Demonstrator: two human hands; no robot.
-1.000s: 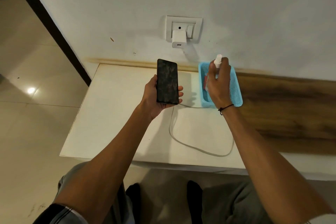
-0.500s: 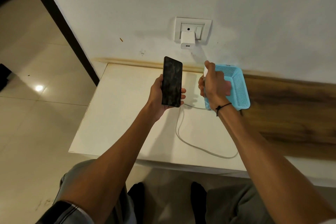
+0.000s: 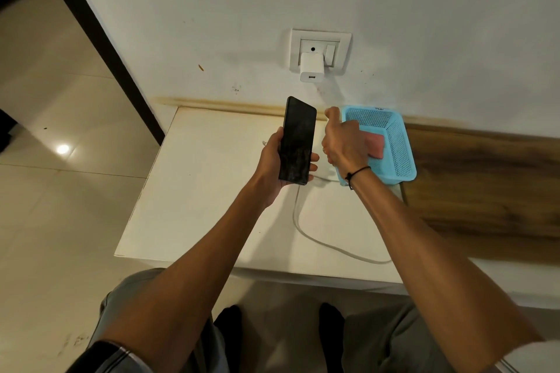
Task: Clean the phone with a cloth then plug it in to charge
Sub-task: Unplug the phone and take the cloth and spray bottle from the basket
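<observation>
My left hand (image 3: 272, 160) grips a black phone (image 3: 297, 142) upright above the white table (image 3: 197, 191), its smudged screen facing me. Just right of it, my right hand (image 3: 342, 142) is curled in a fist with the thumb up, at the left rim of the blue basket (image 3: 400, 142). It holds the small spray bottle seen earlier, which the hand now hides. A pink cloth (image 3: 375, 145) lies in the basket. A white charging cable (image 3: 303, 227) loops across the table. A white charger adapter (image 3: 312, 70) sits in the wall socket (image 3: 342, 39).
The table stands against a white wall. A wooden panel (image 3: 485, 191) runs to the right of the basket. A tiled floor (image 3: 60, 206) lies to the left, and my knees are below the table's front edge.
My right hand lifted the spray bottle out of the basket and brought it left, close to the phone. The pink cloth in the basket is now uncovered. The phone stayed in place.
</observation>
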